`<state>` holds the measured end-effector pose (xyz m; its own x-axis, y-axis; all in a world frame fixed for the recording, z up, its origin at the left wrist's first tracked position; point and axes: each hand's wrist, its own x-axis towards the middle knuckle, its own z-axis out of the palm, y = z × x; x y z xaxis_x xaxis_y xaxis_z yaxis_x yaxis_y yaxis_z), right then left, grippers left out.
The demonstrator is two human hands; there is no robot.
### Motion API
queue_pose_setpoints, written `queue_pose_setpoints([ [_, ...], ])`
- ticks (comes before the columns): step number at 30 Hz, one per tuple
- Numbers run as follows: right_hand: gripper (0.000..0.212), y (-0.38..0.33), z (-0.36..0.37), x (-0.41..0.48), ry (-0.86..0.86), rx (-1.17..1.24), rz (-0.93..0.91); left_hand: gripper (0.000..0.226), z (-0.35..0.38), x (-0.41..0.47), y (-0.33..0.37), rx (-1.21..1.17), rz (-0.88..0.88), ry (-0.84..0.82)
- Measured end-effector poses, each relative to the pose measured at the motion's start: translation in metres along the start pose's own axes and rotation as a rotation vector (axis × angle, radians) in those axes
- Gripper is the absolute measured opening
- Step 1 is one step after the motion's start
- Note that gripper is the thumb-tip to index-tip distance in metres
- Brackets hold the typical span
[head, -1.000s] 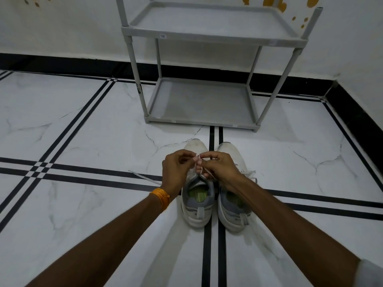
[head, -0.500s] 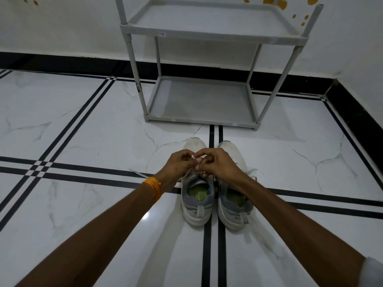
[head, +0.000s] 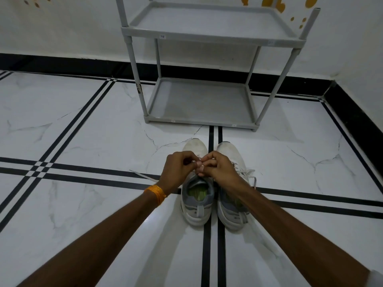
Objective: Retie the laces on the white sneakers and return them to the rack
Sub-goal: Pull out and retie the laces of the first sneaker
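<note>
Both sneakers sit on the floor near the rack. Our left hand and right hand pinch the lace over the left sneaker, fingers together. We should keep tension even, pulling loops snug before touching the right sneaker.

My feed is dim and bluish, with soft, even light. The glossy floor throws pale glare just behind the sneakers, and one small bright glint sits left of their heels. A faint shadow spreads right of the rack. The wide lens bends the floor lines toward the edges. Focus is sharp throughout.
</note>
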<state>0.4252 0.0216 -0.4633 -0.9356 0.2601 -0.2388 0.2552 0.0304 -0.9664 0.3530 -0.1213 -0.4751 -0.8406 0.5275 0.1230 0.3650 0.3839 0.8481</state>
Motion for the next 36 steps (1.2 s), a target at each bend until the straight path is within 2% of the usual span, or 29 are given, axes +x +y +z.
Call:
queue_pose_setpoints([
  [3, 0.024, -0.001, 0.003, -0.001, 0.007, 0.002, 0.023, 0.015, -0.012, 0.001, 0.001, 0.076, 0.057, -0.120],
  [6, 0.022, -0.003, 0.005, -0.002, 0.039, -0.029, -0.001, 0.016, -0.014, 0.004, 0.007, 0.243, 0.128, -0.119],
  [9, 0.013, 0.000, 0.009, -0.006, 0.177, -0.166, -0.106, 0.020, -0.011, 0.010, 0.011, 0.508, 0.155, -0.174],
  [12, 0.006, 0.009, 0.016, -0.013, 0.266, -0.276, -0.251, 0.023, -0.008, 0.011, 0.015, 0.572, 0.089, -0.174],
  [14, 0.005, 0.012, 0.017, -0.015, 0.284, -0.315, -0.305, 0.023, -0.011, 0.012, 0.018, 0.441, -0.060, -0.195],
  [18, 0.008, 0.010, 0.011, -0.014, 0.149, -0.205, -0.296, 0.015, -0.022, 0.015, 0.013, -0.334, -0.651, -0.340],
  [20, 0.016, 0.009, 0.007, -0.014, 0.090, -0.257, -0.305, 0.007, -0.019, 0.016, 0.012, -0.528, -0.809, -0.304],
  [23, 0.026, 0.003, 0.004, -0.013, 0.090, -0.492, -0.367, 0.005, -0.013, 0.019, 0.015, -0.539, -0.856, -0.258],
  [26, 0.015, -0.002, 0.006, -0.009, 0.098, -0.723, -0.504, 0.007, -0.013, 0.020, 0.014, -0.486, -0.837, -0.236],
  [28, 0.009, -0.004, 0.004, -0.007, 0.107, -0.791, -0.546, 0.006, -0.015, 0.017, 0.014, -0.473, -0.827, -0.239],
  [32, 0.017, -0.009, 0.000, -0.005, 0.092, -0.987, -0.507, 0.007, -0.013, 0.015, 0.017, -0.485, -0.812, -0.226],
  [36, 0.023, -0.005, -0.019, -0.006, 0.039, -1.109, -0.439, 0.015, -0.024, 0.014, 0.002, -0.527, -0.849, -0.084],
])
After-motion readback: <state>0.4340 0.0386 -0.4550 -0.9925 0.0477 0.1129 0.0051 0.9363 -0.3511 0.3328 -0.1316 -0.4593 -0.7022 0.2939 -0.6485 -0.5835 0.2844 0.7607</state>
